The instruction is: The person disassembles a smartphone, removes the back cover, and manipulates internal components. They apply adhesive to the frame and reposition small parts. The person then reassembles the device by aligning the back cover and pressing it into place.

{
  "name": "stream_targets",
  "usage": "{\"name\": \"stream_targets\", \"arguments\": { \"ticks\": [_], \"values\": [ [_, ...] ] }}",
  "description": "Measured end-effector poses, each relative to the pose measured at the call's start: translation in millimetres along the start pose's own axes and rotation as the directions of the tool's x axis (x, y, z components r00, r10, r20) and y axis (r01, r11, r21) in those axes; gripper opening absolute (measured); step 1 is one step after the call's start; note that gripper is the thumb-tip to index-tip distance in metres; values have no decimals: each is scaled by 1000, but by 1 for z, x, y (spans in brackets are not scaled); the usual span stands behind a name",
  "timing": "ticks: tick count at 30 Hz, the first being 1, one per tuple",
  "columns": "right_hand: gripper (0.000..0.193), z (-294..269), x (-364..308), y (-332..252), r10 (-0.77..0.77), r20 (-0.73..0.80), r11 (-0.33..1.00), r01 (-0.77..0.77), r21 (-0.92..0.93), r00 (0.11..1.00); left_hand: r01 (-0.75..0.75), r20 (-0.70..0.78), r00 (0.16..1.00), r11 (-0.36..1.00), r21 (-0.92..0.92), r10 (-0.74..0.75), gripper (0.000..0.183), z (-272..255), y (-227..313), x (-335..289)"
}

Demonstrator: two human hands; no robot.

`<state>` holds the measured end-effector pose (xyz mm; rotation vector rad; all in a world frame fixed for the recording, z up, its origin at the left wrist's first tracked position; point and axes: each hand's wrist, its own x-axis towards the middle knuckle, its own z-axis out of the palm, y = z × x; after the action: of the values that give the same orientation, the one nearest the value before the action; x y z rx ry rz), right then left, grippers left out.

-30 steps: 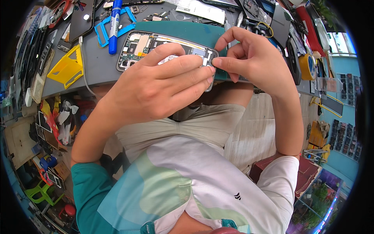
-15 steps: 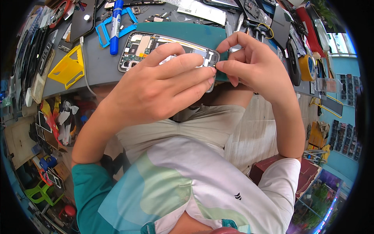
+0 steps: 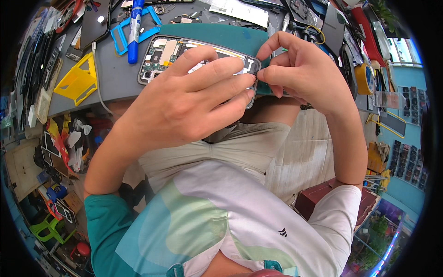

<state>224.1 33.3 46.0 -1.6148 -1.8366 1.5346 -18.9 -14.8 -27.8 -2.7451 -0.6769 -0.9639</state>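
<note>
An opened smartphone (image 3: 159, 52) lies tilted at the near edge of the worktable, its circuit board, camera lenses and inner parts exposed. My left hand (image 3: 189, 101) reaches across it from the near side. Its fingers curl over the phone's middle and grip it, hiding much of the inside. At the phone's right end my right hand (image 3: 300, 71) is closed, thumb and forefinger against the rim. Anything small between those fingertips is hidden. Under the phone lies a green work mat (image 3: 230, 37).
A blue marker (image 3: 134, 32) rests on a blue plastic frame (image 3: 119, 41). Left of them is a yellow plastic holder (image 3: 76, 81) beside a grey cable (image 3: 99, 85). Phone parts and tools crowd the back and both sides. A roll of yellow tape (image 3: 364, 79) stands at right.
The right hand has shifted very slightly, its forearm swinging a little outward to the right. The left hand stays over the phone. The table things appear slightly shifted left and up.
</note>
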Motion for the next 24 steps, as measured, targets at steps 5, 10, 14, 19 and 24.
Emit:
{"name": "stream_targets", "arguments": {
  "ticks": [5,10,14,19,24],
  "values": [
    [29,-2,4,3,18,27,1000,-19,13,999,-12,-9,1000,1000,10,12,24,2,-1,0],
    [29,-2,5,5,18,37,1000,-19,24,999,-10,-12,1000,1000,12,10,23,2,0,0],
    [28,1,-2,4,6,-24,999,-5,40,1000,-9,-15,1000,1000,16,9,23,3,-1,-1],
    [25,0,-1,9,-10,-49,997,14,73,999,7,-17,1000,1000,6,-7,23,2,1,0],
    [19,4,0,11,-33,-72,998,37,49,997,5,-63,998,1000,-2,-5,26,3,-1,-3]
  ]
}}
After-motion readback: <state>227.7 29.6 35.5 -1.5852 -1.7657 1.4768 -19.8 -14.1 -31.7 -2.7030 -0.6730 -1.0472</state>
